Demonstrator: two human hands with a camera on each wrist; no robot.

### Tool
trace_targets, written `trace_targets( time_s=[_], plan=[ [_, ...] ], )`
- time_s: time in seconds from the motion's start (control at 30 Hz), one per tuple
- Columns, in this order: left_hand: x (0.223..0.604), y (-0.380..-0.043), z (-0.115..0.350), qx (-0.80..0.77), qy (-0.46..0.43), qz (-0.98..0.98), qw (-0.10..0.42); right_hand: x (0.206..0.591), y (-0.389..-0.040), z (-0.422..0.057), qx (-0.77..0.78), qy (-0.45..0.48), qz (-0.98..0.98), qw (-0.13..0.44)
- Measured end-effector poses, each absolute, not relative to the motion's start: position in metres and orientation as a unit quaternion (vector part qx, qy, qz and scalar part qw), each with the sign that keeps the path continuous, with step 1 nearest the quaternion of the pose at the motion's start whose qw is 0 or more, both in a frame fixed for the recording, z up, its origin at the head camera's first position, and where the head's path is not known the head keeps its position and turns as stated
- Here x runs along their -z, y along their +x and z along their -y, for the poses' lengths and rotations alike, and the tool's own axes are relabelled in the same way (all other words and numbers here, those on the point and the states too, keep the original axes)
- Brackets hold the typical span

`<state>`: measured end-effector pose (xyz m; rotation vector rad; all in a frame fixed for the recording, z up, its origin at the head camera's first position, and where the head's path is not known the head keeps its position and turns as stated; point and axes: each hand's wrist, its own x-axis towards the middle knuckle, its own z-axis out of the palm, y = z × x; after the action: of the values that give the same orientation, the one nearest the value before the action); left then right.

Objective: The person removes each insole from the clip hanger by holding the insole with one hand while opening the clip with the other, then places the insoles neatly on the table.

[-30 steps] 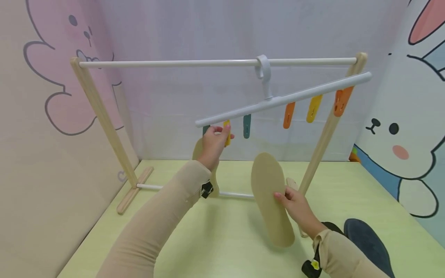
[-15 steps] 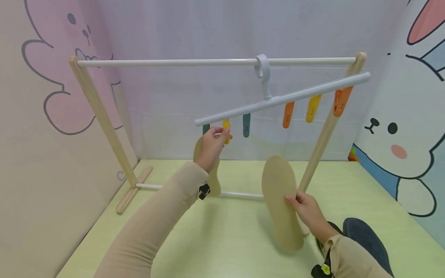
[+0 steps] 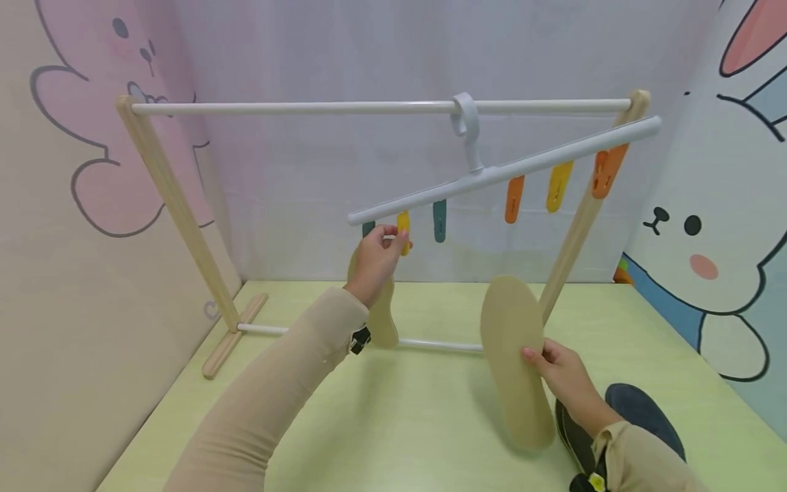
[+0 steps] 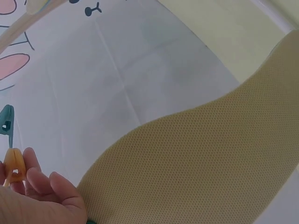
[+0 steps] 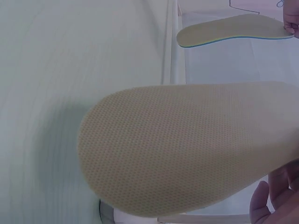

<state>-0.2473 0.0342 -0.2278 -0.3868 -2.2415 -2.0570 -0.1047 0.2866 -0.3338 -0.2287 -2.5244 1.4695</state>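
My left hand (image 3: 376, 265) pinches the yellow clothespin (image 3: 403, 224) under the low left arm of the white hanger (image 3: 492, 178). Just left of it, a beige insole (image 3: 384, 316) hangs below a dark green clothespin (image 3: 368, 228). In the left wrist view this hanging insole (image 4: 196, 158) fills much of the picture, beside the hand. Low on the right, my right hand (image 3: 568, 379) grips a second beige insole (image 3: 516, 362) by its right edge, thumb on its face. It is upright, slightly tilted, above the table.
The tilted hanger hooks over the rack's white top rail (image 3: 277, 108). Further clothespins hang along it: green (image 3: 439, 221), orange (image 3: 514, 199), yellow (image 3: 559, 187) and orange at the right end. Dark shoes (image 3: 642, 413) lie on the table (image 3: 430, 417) at right, partly behind the right arm.
My right hand has carried its insole to the right and slightly down. The left hand stays at the yellow clothespin, and the hanging insole has shifted a little to the right.
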Motion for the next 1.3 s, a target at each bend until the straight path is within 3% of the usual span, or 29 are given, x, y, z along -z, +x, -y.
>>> trace_targets(
  time_s=[0.5,1.3],
  plan=[
    [0.23,-0.249,-0.035,0.632,-0.13,0.762,0.061,0.326,-0.098,-0.317,-0.447,-0.119,0.882,0.095],
    [0.228,-0.253,-0.03,0.605,-0.125,0.784,0.058,0.327,-0.088,-0.351,-0.422,-0.131,0.894,0.075]
  ],
)
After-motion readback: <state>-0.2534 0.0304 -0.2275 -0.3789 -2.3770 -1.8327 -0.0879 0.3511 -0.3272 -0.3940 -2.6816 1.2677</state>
